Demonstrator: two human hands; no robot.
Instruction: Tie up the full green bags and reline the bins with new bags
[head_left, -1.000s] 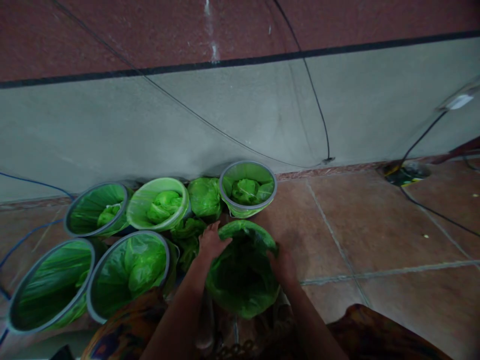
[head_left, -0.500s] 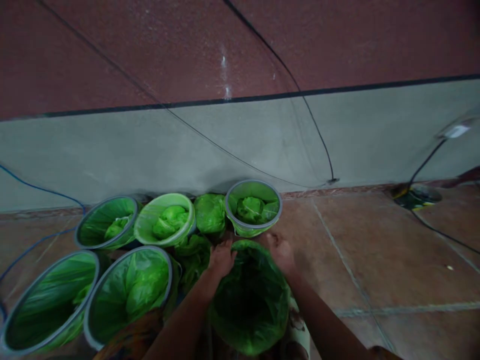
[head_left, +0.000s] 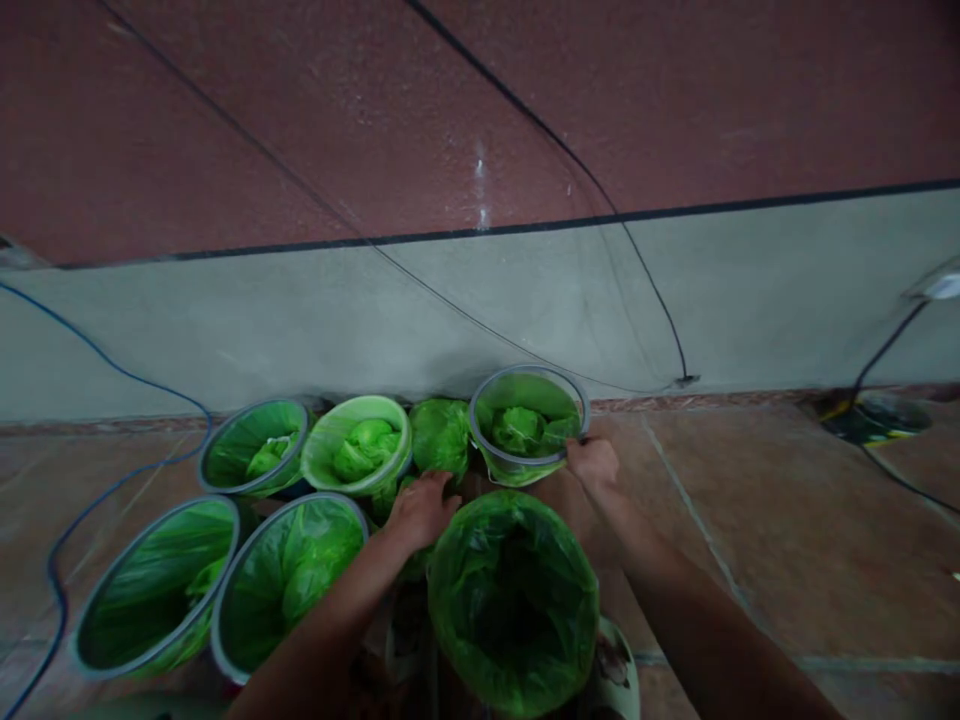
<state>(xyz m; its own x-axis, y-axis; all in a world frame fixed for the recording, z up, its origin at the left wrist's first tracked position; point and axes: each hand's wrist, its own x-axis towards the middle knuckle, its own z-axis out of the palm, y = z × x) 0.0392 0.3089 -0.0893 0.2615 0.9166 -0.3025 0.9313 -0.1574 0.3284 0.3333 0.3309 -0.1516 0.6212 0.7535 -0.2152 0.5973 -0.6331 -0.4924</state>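
Head view: the right hand (head_left: 594, 462) meets the rim of a green-lined bucket (head_left: 517, 461) at centre.
The step in hand looks like taking hold of that bucket; shifting it would call for a firm hold on the rim. The right grip is curled at the rim's near right edge, though I cannot tell whether it is closed around it. The left hand (head_left: 424, 512) is half curled near a green bundle (head_left: 440, 435); its fingertips are too unclear to show any hold. A nearer lined bucket (head_left: 469, 640) stands at lower centre, with four more lined buckets (head_left: 150, 595) at lower left. All rest on a brown tiled floor (head_left: 787, 560) before a maroon and grey wall (head_left: 337, 330), in dim light.
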